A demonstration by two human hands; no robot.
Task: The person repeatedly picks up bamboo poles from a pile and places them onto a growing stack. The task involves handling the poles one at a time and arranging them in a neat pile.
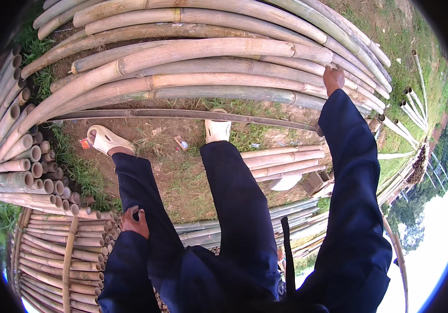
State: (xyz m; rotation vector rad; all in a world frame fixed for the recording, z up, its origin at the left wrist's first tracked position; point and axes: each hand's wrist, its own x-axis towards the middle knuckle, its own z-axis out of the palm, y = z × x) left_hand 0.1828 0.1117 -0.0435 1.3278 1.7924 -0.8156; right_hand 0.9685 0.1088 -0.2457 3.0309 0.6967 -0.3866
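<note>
Long, pale bamboo poles lie side by side across the far part of the view. My right hand (333, 78) reaches out to them, its fingers closed at the right end of the uppermost bamboo pole (208, 48). That pole slants down to the left, over the neighbouring poles, towards a stack of pole ends. My left hand (135, 221) hangs beside my left leg, fingers loosely bent and thumb apart, with nothing visible in it. A thin split bamboo strip (182, 114) lies along the near side of the poles, by my feet.
Stacked bamboo (36, 172) rises at the left, its cut ends facing me. A lower bamboo pile (62, 250) has an upright pole against it. Shorter poles (286, 159) lie on the ground behind my right leg. More poles (414, 107) stand out at the right, on grass.
</note>
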